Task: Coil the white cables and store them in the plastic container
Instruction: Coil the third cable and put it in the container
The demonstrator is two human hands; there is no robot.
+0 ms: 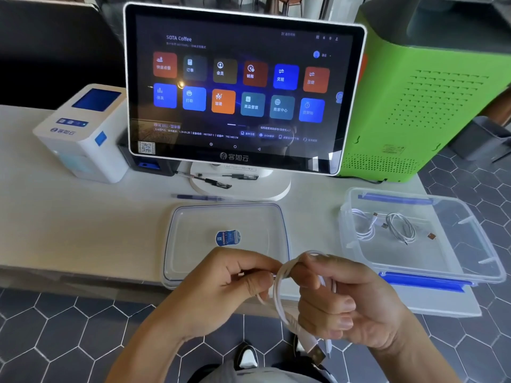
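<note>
I have the white cable (279, 294) between both hands, held in front of the counter edge and over the tiled floor. My left hand (221, 291) pinches a strand between thumb and forefinger, the other fingers curled in. My right hand (340, 302) has its fingers curled round the gathered loops, and the coil hangs down from that grip as a long oval, its long axis running roughly top to bottom, with the USB plug (318, 353) dangling at the low end.

What the coming move turns on, as I judge it: the open plastic container (486, 261) lies up and to the right of the grip, just beyond my right hand, so that hand is the nearer one to carry the coil over the near rim. Two coiled white cables (387, 226) already lie inside, toward its left part. The container's lid (193, 217) lies flat straight ahead of the grip, beyond my left hand.

My fingers hide how many loops are made and where the cable's other end is. The loose strand under my left hand is thin and hard to follow.
</note>
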